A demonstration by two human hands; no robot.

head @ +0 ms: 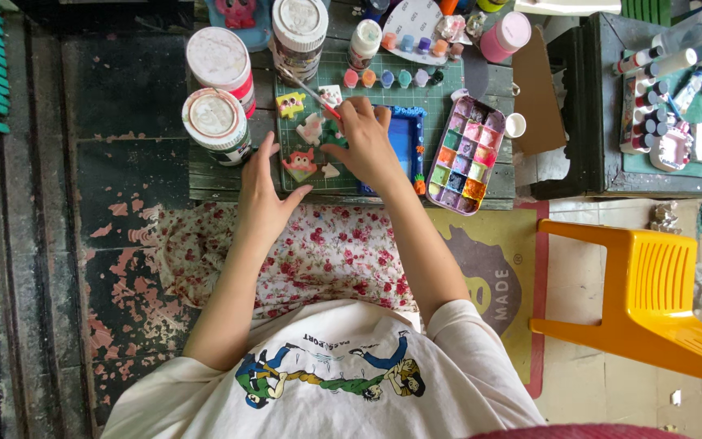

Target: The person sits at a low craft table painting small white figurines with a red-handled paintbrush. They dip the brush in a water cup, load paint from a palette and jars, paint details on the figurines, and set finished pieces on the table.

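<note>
A: Item one — left hand (263,189). State?

B: Flat and released, fingers spread, palm down on the table edge (205,183). It holds nothing. Just beyond its fingertips stands a white paint jar (217,123), and a second jar (221,58) stands farther out on the same side. Its thumb points toward the green cutting mat (383,97).

A: Item two — what lies between the hands?

B: Small painted plaster figures on the mat: a yellow one (290,103) out past the left thumb, a red-and-green one (300,163) touching distance from that thumb, a pale one (312,128) between them.

A: Item three — right hand (365,140).

B: Clenched on a thin paintbrush (312,89). The long axis of the brush runs from the fingers up and away to the left, handle end toward the tall jar (299,31). The bristle end is hidden under the fingers — I cannot tell what it touches. The pale figure sits just left of this grip, nearer to it than to the left hand.

A: Item four — right of the grip?

B: A blue frame (404,138), partly under the wrist, then a paint palette (466,154) of many wells just beside it.
</note>
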